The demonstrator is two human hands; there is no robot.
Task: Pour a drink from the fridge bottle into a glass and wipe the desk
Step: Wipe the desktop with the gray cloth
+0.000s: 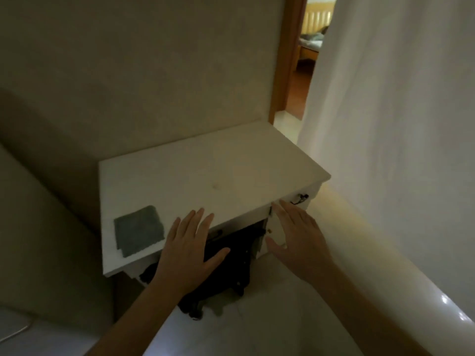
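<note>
Since no bottle or glass shows anywhere, this looks like the very start: both hands hover empty at the near edge of the white counter, left hand and right hand with fingers spread apart. A grey cloth lies on the counter just left of the left hand, so next is probably fetching the drink, or grabbing that cloth to wipe.

Dim, yellowish indoor lighting is being seen throughout. The brightest light is being let in through the doorway behind the white desk. Deep shadow is being cast under the desk. Glare spots are being shown on the glossy surface to its lower right. Soft blur and wide-angle edge bending are being noted.
</note>
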